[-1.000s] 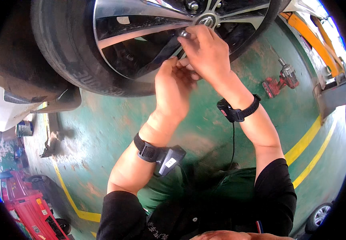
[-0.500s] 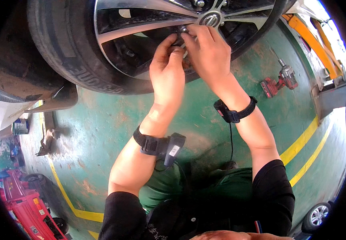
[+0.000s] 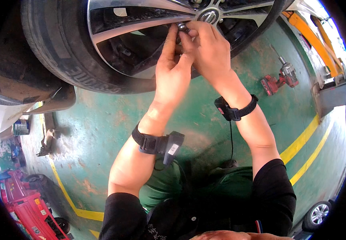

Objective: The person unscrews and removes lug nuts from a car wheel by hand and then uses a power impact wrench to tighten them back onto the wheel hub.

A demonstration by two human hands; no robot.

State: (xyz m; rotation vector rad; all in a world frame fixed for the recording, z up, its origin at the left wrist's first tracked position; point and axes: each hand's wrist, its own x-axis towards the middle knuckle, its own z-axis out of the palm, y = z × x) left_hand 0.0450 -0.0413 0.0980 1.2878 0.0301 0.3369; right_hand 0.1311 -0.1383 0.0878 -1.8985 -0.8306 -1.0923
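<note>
Pinched in the right hand, a nut gleams just below the hub cap of a wheel; the left hand has a fingertip at its side, though I cannot tell whether it grips too. From my remote post, I judge this fingertip positioning; the next move calls for steady alignment. Silver and rounded, the nut sits partly hidden by 2 hands.

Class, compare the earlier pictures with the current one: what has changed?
The left hand has moved up, close to the shiny nut that the right hand still holds. The wheel and the red-and-grey power tool stayed as they were.
</note>
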